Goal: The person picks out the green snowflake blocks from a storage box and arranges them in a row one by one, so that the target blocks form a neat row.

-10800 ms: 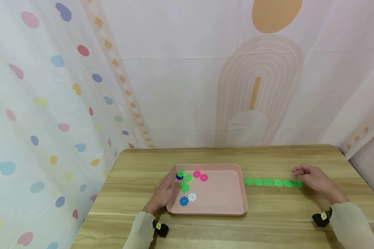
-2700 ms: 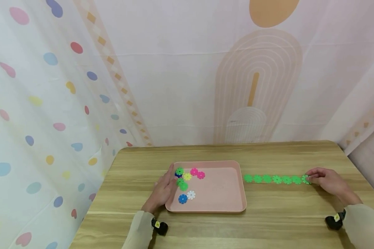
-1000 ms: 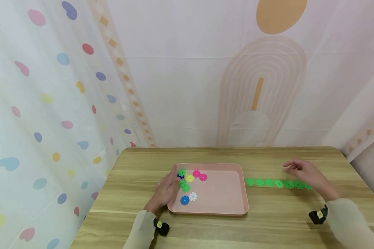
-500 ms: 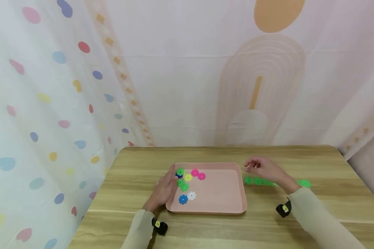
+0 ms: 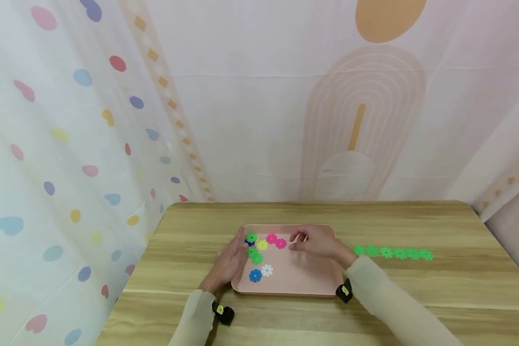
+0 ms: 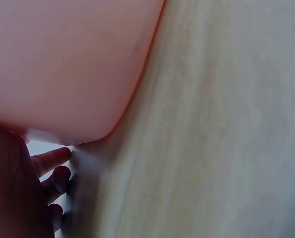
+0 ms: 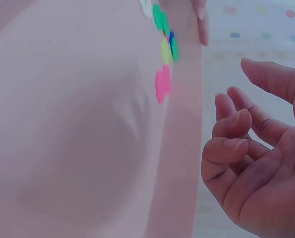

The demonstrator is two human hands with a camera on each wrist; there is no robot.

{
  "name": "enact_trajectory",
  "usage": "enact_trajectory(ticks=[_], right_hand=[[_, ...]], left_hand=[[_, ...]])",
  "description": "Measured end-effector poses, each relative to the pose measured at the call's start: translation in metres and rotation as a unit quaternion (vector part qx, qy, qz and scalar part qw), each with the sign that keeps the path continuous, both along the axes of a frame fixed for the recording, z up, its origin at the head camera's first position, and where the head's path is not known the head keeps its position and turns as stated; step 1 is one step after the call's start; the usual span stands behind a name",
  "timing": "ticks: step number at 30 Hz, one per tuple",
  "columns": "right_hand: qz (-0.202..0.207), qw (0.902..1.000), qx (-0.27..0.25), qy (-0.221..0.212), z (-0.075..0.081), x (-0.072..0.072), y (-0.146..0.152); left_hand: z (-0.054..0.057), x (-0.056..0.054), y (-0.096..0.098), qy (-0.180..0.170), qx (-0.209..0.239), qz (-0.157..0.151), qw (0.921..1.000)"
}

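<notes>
Hovering empty-handed over the pink tray (image 5: 294, 284)

Nearest in the tray, a blue disc (image 5: 255, 275) adjoins a white disc (image 5: 266, 270). The left hand (image 5: 226, 265) lies along the left edge, fingers mostly straight. A row of green discs (image 5: 400, 253) stretches across the counter (image 5: 458, 298) to the right. Thumb apart, fingers loosely bent around nothing, the right hand (image 5: 315, 242) hangs beside two pink discs (image 5: 280, 243), before the curtain (image 5: 251, 125).

A wood-grain table (image 5: 294, 319) bears a pink tray (image 5: 294, 282) and green notched discs (image 5: 400, 253) in a row.
</notes>
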State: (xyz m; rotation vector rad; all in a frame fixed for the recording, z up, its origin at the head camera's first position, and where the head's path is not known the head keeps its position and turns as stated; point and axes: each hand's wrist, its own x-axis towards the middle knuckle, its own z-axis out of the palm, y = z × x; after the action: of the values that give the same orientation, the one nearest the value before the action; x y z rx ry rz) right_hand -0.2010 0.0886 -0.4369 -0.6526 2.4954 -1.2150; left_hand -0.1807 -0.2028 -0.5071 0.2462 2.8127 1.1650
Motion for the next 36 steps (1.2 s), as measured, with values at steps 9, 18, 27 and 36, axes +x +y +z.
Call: enact_trajectory(ticks=[9, 18, 27, 36], right_hand=[[0.002, 0.9963, -0.041, -0.076, -0.009, -0.002, -0.033], [0.04, 0.9951, -0.007, -0.09, -0.007, -0.007, -0.067], [0.09, 0.9933, 0.026, -0.068, -0.023, -0.023, -0.086], [0.11, 0.9928, 0.033, -0.032, -0.032, -0.028, -0.102]], left_hand=[[0.0, 0.001, -0.001, -0.008, -0.001, -0.001, 1.0], [0.001, 0.002, -0.002, -0.002, -0.005, 0.004, 1.0], [0.005, 0.008, -0.002, 0.0, 0.006, -0.002, 1.0], [0.006, 0.011, -0.006, 0.001, 0.027, -0.013, 0.9996]])
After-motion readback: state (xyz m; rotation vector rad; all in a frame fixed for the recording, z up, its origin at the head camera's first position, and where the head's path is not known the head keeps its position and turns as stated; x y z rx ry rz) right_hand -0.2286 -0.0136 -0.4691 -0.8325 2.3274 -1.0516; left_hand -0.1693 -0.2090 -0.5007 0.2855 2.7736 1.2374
